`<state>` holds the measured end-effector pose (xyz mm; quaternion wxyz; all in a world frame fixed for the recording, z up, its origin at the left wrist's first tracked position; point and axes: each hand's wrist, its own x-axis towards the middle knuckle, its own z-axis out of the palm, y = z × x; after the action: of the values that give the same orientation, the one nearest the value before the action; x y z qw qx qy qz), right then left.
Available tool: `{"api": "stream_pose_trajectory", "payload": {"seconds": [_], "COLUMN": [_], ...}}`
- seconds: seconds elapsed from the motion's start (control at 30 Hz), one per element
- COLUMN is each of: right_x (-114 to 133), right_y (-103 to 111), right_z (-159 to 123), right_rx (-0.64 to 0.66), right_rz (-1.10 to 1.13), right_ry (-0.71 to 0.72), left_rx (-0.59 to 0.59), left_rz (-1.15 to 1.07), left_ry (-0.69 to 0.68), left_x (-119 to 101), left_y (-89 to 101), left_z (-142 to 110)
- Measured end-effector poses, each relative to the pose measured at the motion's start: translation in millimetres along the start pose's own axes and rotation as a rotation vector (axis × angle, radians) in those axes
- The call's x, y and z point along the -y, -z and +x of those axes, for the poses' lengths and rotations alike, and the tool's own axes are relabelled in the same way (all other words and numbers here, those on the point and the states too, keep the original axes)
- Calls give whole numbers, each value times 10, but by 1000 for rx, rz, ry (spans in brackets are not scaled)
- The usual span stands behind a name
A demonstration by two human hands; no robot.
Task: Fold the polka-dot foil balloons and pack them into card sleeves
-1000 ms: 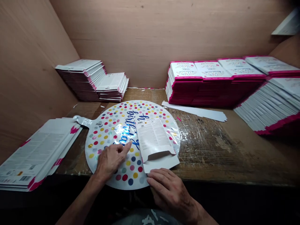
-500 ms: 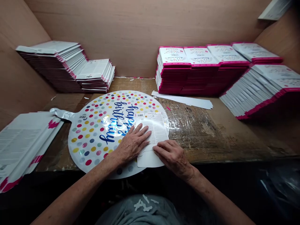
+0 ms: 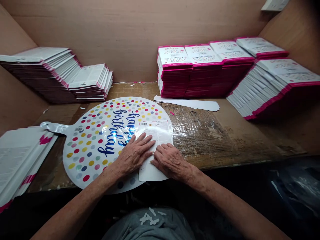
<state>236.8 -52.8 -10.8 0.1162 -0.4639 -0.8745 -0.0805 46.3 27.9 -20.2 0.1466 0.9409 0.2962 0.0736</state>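
A flat foil balloon [image 3: 86, 143] with coloured dots and blue "happy birthday" lettering lies on the bench, its silver tail to the left. On its right part rests a flat white printed carton [image 3: 150, 172], its flap end toward me. My left hand [image 3: 133, 151] lies flat over the carton's left side, fingers spread, partly over the balloon. Beside it, my right hand [image 3: 170, 161] is curled, with thumb and fingertips pressed together on the carton near the flap. Its fingers hide part of the fold, and the opening cannot be seen.
Pink-edged carton stacks [image 3: 190, 73] stand at the back right, more cartons [image 3: 270, 83] leaning beside them. White cartons [image 3: 50, 71] are stacked at back left, with loose ones [image 3: 20, 156] at the left edge. Paper strips [image 3: 187, 103] lie on the tape-covered bench [image 3: 207, 133].
My left hand has moved from the balloon onto the carton. My right hand has come up from the carton's near edge onto its flap end. The flap opening no longer shows. The view has shifted.
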Motion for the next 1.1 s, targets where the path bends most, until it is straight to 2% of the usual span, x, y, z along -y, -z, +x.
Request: {"api": "stream_pose_trajectory", "payload": {"seconds": [0.07, 0.13, 0.27, 0.33, 0.43, 0.47, 0.57, 0.63, 0.7, 0.8, 0.87, 0.93, 1.0, 1.1], "right_x": [-38, -65, -32, 22, 93, 105, 108, 102, 103, 116, 122, 120, 114, 114], "right_y": [99, 190, 214, 148, 27, -7, -75, -95, -100, -91, -89, -97, -110, -117], "right_z": [-161, -412, -816, -850, -775, -750, -732, -739, -717, -607, -530, -513, -577, -749], "right_rx": [44, 34, -234, -329, -347, -346, -341, -354, -380, -363, -345, -342, -327, -338], "right_rz": [70, 172, 242, 189, 101, 89, 95, 129, 187, 346, 414, 341, 191, 81], "right_ry": [33, 61, -4, -15, 30, 42, 58, 53, 14, -152, -286, -338, -255, -71], "left_rx": [3, 3, -14, -95, -276, -302, -226, -172, -190, -260, -281, -304, -368, -484], "left_rz": [11, 21, -4, -48, -148, -186, -290, -336, -357, -304, -213, -92, 18, 12], "left_ry": [-9, -17, -42, -29, -13, -28, -93, -79, -46, 10, 120, 286, 420, 478], "left_x": [-18, -17, 7, -14, -112, -155, -267, -311, -340, -391, -430, -459, -483, -551], "left_y": [-3, -8, -17, -23, -27, -27, -32, -44, -57, -58, -58, -84, -143, -230], "left_z": [5, 13, 26, 0, -140, -213, -451, -567, -610, -526, -408, -290, -214, -208]}}
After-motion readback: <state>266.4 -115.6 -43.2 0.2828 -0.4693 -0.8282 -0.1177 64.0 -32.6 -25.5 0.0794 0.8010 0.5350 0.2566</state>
